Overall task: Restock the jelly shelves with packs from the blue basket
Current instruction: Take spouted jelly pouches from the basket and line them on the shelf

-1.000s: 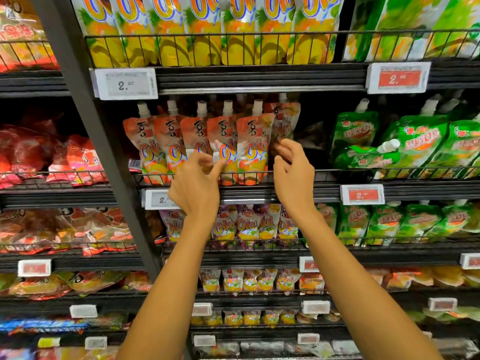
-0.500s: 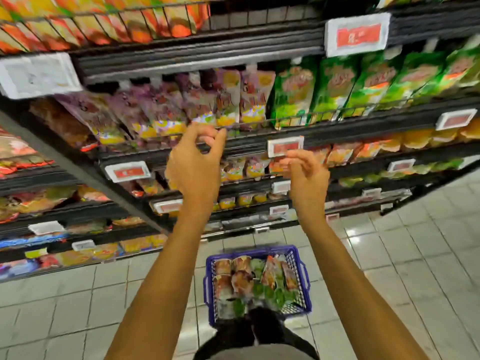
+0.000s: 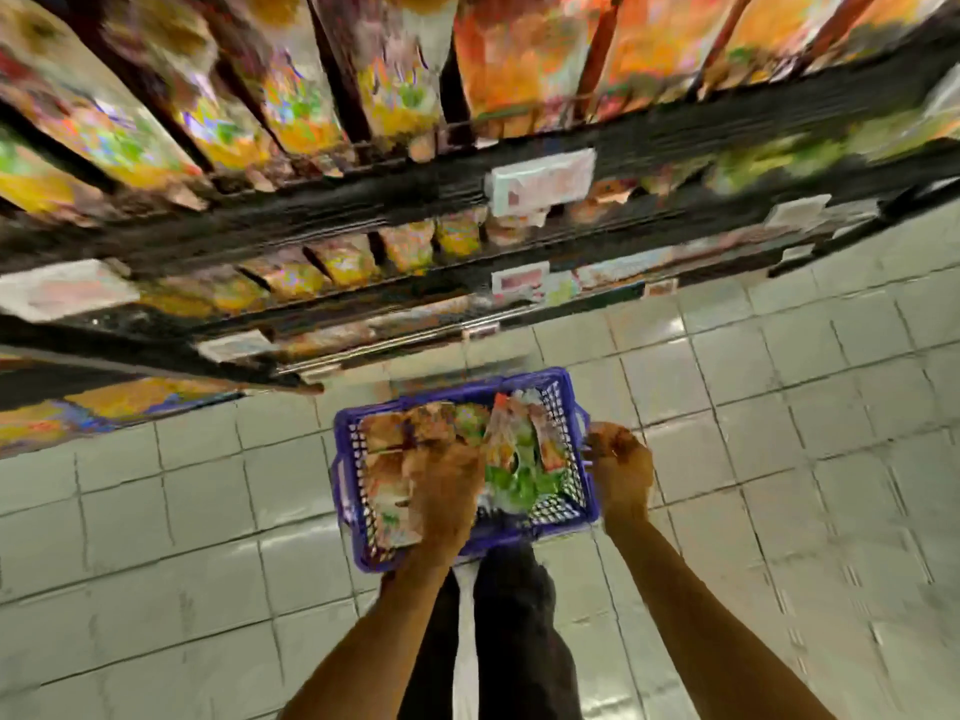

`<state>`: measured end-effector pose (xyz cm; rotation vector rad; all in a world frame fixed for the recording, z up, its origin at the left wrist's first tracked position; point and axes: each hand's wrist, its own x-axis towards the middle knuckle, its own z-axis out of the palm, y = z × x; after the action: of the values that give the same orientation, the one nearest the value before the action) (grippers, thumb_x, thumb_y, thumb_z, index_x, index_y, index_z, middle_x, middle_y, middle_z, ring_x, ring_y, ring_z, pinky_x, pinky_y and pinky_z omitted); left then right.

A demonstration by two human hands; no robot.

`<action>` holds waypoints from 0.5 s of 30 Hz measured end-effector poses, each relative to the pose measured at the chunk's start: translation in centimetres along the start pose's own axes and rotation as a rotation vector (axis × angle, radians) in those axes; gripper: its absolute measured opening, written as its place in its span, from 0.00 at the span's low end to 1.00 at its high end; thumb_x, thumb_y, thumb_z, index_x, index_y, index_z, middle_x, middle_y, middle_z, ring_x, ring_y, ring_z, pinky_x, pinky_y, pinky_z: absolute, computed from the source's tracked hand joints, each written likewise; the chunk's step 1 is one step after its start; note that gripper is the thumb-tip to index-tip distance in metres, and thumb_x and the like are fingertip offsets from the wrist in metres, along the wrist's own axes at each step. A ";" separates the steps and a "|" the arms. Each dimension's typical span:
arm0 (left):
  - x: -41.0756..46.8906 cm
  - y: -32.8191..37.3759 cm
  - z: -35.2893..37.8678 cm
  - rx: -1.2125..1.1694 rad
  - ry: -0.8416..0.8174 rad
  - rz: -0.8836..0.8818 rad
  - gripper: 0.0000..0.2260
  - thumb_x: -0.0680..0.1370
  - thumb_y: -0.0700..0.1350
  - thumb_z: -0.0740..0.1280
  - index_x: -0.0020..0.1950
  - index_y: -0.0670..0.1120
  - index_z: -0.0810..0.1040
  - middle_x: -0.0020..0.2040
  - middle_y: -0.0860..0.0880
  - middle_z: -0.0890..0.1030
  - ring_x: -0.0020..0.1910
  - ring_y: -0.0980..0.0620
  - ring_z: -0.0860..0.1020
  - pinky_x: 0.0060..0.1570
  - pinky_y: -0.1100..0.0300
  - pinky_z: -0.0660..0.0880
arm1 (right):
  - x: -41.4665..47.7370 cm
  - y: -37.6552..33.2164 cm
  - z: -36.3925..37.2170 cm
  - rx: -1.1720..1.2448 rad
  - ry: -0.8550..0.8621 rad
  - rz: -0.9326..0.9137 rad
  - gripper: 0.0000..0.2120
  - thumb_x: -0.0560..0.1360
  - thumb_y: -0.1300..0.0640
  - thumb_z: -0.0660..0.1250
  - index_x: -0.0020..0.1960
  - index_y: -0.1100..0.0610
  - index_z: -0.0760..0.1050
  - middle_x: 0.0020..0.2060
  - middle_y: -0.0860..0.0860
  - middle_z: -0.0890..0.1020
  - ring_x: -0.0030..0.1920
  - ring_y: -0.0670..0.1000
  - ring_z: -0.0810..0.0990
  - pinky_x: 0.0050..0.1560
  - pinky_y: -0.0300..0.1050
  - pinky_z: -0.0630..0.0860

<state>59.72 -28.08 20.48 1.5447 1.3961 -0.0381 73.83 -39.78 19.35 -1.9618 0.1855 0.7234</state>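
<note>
The left hand (image 3: 447, 480) is hovering low inside the blue basket (image 3: 467, 392), its back to the camera and its fingers lying over the packs (image 3: 519, 475) in the basket's left-middle. Blur is smearing the fingertips, so whether they are closing on 1 pack or merely touching the heap cannot be told. The right hand (image 3: 618, 465) is sitting against the basket's right rim with its fingers curled inward (gripping the rim or only resting beside it, the picture is not showing). Neither of the 2 hands is plainly carrying a pack clear of the basket.

The basket is standing on the tiled floor (image 3: 779, 407), just in front of the person's dark trouser legs (image 3: 519, 641) and near the foot of the shelves (image 3: 571, 158). It is looking well filled, with orange-brown packs crowding its left side and green ones its right, piled to about the rim.

Above, the shelves are showing rows of bright pouches (image 3: 395, 96), with price tags (image 3: 540, 181) clipped to the front edges. The blur is hiding any gaps in those rows.

Judging from this, the restocking is looking far from finished. The shelves are holding stock, yet most of a basketful is waiting to go up, and the step in hand is probably the picking of the next pack.
</note>
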 end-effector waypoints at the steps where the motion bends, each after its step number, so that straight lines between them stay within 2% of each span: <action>1: 0.9 -2.0 1.9 0.005 -0.006 -0.014 0.09 0.79 0.42 0.69 0.39 0.42 0.81 0.36 0.45 0.81 0.38 0.48 0.77 0.41 0.63 0.70 | 1.2 2.2 0.4 -0.021 0.008 0.027 0.09 0.78 0.69 0.64 0.42 0.59 0.77 0.38 0.59 0.81 0.38 0.55 0.81 0.46 0.55 0.79; 3: 2.7 -5.9 5.3 -0.093 -0.001 -0.101 0.13 0.79 0.45 0.69 0.34 0.47 0.78 0.30 0.52 0.77 0.31 0.57 0.73 0.33 0.71 0.67 | 3.6 6.3 1.4 -0.085 -0.001 0.089 0.04 0.76 0.69 0.65 0.48 0.64 0.78 0.38 0.57 0.82 0.36 0.52 0.83 0.40 0.45 0.79; 4: 3.9 -7.5 6.6 -0.094 0.012 -0.110 0.15 0.79 0.44 0.68 0.33 0.44 0.78 0.29 0.52 0.74 0.28 0.60 0.69 0.30 0.71 0.65 | 4.8 8.2 2.1 -0.135 -0.010 0.121 0.05 0.76 0.68 0.66 0.51 0.65 0.78 0.41 0.58 0.83 0.40 0.55 0.84 0.42 0.45 0.79; 6: 6.3 -10.4 9.2 -0.135 0.015 -0.179 0.16 0.80 0.42 0.67 0.35 0.35 0.78 0.28 0.45 0.71 0.26 0.60 0.66 0.28 0.68 0.62 | 7.5 11.9 3.4 -0.325 -0.033 0.132 0.07 0.77 0.64 0.66 0.54 0.63 0.79 0.48 0.60 0.84 0.49 0.61 0.83 0.50 0.50 0.78; 7: 7.7 -11.6 10.5 -0.153 0.013 -0.221 0.16 0.80 0.41 0.66 0.34 0.36 0.77 0.28 0.42 0.71 0.25 0.59 0.67 0.29 0.62 0.62 | 8.8 13.6 4.0 -0.440 -0.047 0.117 0.08 0.79 0.63 0.64 0.55 0.63 0.80 0.50 0.61 0.84 0.52 0.63 0.81 0.53 0.51 0.76; 9: 10.4 -13.8 12.9 -0.114 -0.001 -0.261 0.15 0.81 0.43 0.64 0.35 0.43 0.75 0.32 0.44 0.74 0.32 0.52 0.72 0.34 0.57 0.61 | 11.1 16.4 5.3 -0.597 -0.087 0.104 0.11 0.80 0.62 0.61 0.59 0.62 0.79 0.55 0.63 0.83 0.56 0.63 0.80 0.52 0.49 0.71; 12: 14.6 -16.2 16.0 -0.003 -0.056 -0.265 0.10 0.82 0.44 0.62 0.51 0.39 0.80 0.46 0.44 0.79 0.46 0.46 0.77 0.39 0.57 0.63 | 14.0 20.0 7.3 -0.791 -0.159 0.129 0.15 0.81 0.61 0.58 0.65 0.63 0.75 0.60 0.61 0.80 0.61 0.61 0.78 0.55 0.48 0.70; 14: 16.9 -17.3 17.8 -0.013 -0.108 -0.284 0.09 0.81 0.44 0.65 0.57 0.40 0.76 0.47 0.46 0.78 0.50 0.47 0.76 0.39 0.61 0.66 | 15.4 21.6 8.7 -0.890 -0.111 0.125 0.14 0.81 0.61 0.58 0.62 0.65 0.75 0.59 0.62 0.81 0.60 0.62 0.79 0.56 0.51 0.74; 15: 17.9 -17.8 18.6 0.009 -0.148 -0.292 0.11 0.80 0.45 0.66 0.60 0.40 0.74 0.49 0.45 0.78 0.52 0.47 0.76 0.43 0.62 0.71 | 15.8 22.2 9.5 -0.889 -0.082 0.132 0.14 0.79 0.61 0.61 0.60 0.66 0.76 0.57 0.63 0.81 0.58 0.64 0.80 0.55 0.53 0.75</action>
<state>62.64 -30.69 -10.57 1.3060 1.4926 -0.3301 73.32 -39.87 -9.51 -2.7652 -0.0822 1.0909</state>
